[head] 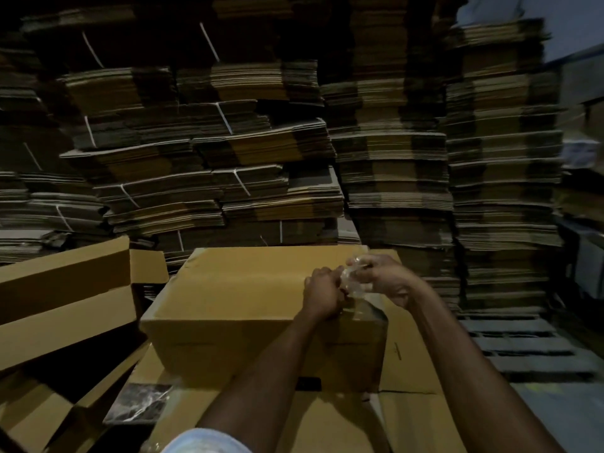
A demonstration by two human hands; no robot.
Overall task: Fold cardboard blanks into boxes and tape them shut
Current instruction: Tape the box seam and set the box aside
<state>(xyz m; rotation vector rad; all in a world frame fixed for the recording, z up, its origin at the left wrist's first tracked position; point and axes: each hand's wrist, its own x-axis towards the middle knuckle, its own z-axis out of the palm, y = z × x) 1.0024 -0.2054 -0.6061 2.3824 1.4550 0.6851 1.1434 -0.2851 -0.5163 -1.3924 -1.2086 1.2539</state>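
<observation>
Over the right end of the box (248,289), both forearms reach forward and meet just above its top face. My left hand (322,294) is knuckles-up, fingers curled tight on one side of a bunch of clear tape (351,279). My right hand (380,279) is just beside it, wrist bent inward, fingers and thumb pinching the other side of the tape. The tape is crumpled between the hands; a strip of it hangs down and touches the box's near right edge. Motion blur: I cannot tell whether a roll is in there.

Box: flaps closed on top, long axis left to right across the view, far end of the top tilted slightly right. It sits on flat cardboard (408,371). Behind the box: stacked blanks (228,158). Left of the box: another folded carton (65,299), well apart.
</observation>
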